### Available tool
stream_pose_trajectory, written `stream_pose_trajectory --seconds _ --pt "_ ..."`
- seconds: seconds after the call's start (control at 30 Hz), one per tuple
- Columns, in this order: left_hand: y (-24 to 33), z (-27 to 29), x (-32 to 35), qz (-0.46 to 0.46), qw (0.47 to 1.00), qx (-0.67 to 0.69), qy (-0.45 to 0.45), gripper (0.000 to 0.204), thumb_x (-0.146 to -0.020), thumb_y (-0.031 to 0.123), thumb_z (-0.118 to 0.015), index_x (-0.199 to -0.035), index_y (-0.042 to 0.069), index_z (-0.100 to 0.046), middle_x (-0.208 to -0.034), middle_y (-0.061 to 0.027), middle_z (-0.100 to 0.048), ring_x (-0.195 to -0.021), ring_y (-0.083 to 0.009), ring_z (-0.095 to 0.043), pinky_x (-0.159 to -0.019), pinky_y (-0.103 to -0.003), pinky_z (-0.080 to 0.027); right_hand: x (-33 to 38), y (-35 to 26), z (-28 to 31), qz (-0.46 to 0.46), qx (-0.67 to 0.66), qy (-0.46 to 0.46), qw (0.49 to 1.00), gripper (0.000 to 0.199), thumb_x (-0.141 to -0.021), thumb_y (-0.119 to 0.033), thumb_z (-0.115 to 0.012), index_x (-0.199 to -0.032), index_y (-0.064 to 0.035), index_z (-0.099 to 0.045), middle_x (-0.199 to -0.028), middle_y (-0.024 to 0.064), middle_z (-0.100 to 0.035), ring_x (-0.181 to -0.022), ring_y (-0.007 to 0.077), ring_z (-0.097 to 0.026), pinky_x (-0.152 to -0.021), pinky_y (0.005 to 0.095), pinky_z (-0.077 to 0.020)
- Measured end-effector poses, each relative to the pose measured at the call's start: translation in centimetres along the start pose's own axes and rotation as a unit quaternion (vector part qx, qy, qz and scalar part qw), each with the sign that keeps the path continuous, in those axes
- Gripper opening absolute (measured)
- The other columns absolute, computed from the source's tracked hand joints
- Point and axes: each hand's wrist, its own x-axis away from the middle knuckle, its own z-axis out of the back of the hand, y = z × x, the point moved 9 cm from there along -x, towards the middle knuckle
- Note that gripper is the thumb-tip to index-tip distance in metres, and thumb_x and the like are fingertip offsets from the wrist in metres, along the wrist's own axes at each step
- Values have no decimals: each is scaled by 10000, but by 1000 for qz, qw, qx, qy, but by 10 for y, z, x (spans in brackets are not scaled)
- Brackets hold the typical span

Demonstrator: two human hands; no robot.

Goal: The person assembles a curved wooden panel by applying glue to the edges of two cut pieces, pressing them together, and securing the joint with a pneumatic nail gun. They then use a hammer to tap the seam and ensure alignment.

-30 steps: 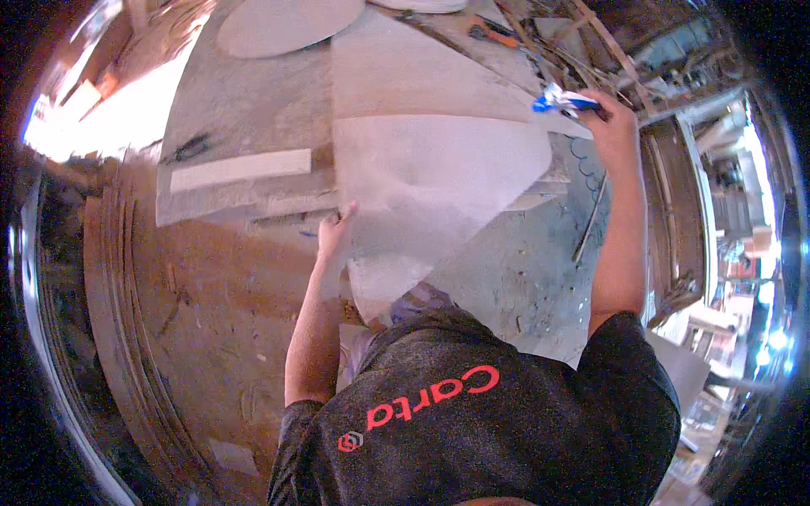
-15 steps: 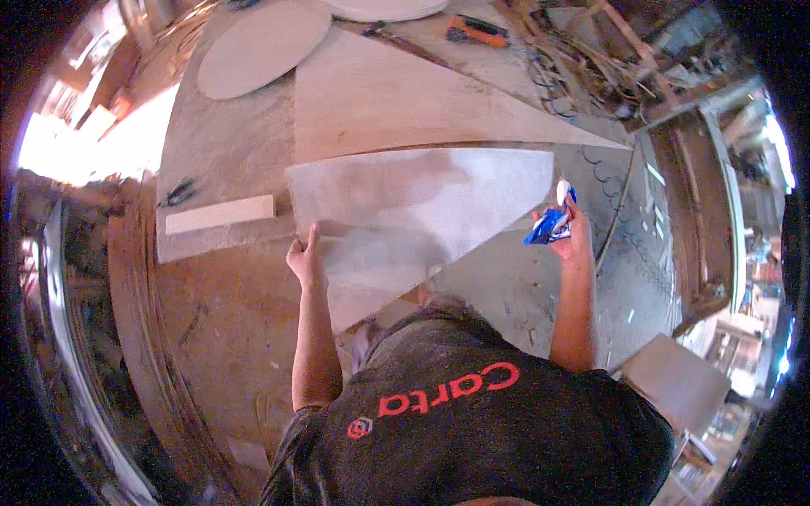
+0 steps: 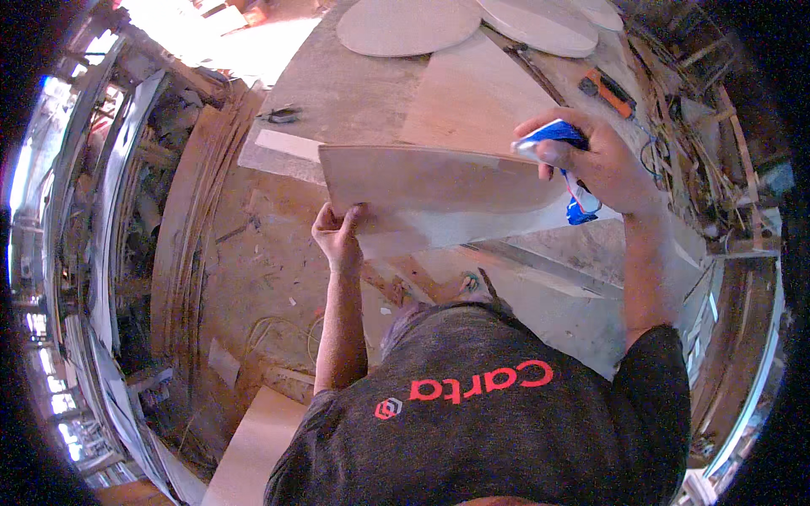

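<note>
Two hands busy: left hand [image 3: 337,236] pinching thin pale wooden sheet [image 3: 439,194] over workbench [image 3: 354,93], right hand [image 3: 603,164] clenched round blue-and-white tube [image 3: 561,156] (sheet likely to sag, slip).

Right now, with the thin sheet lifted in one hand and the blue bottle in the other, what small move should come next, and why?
Probably lay the thin sheet flat on the workbench. The left hand pinches only its near corner, and the right hand is occupied by the blue bottle.
</note>
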Motion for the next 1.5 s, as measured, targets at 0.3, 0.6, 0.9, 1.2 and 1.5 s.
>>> stream_pose_trajectory --seconds 0.3,0.6,0.9,1.2,1.5 --pt "25 -23 -11 -25 994 -33 -99 215 -735 65 -811 -820 27 -617 -775 0 -648 -729 -78 -592 -663 -241 -475 -53 -88 -70 178 167 -65 968 262 -832 -128 -766 -1073 -46 -704 -888 20 -704 -797 46 -612 -670 213 -489" --pt "31 -28 -20 -64 985 -94 -129 367 -672 138 -876 -696 62 -518 -634 51 -494 -631 -52 -450 -558 -229 -361 -61 -128 -98 204 229 -79 948 183 -825 -66 -741 -1004 -30 -725 -785 8 -704 -711 43 -600 -635 227 -494" --pt "34 -31 -23 -84 981 -118 -129 471 -672 196 -898 -670 51 -451 -639 42 -397 -629 -74 -377 -544 -253 -312 -65 -111 -80 136 221 -36 965 174 -819 -47 -727 -992 -32 -740 -782 4 -701 -671 29 -576 -581 216 -467" --pt "34 -35 -28 -73 978 -141 -135 499 -667 217 -898 -662 52 -427 -637 36 -365 -635 -86 -351 -545 -265 -305 -70 -96 -68 22 244 -33 969 180 -812 -37 -728 -990 -26 -746 -793 -10 -699 -672 19 -564 -576 205 -444" --pt "27 -34 -27 -62 984 -97 -137 467 -672 189 -894 -673 54 -447 -649 48 -385 -634 -72 -364 -543 -253 -311 -71 -102 -72 22 272 -56 960 178 -803 -23 -715 -978 -9 -739 -760 1 -687 -682 21 -561 -585 214 -450"
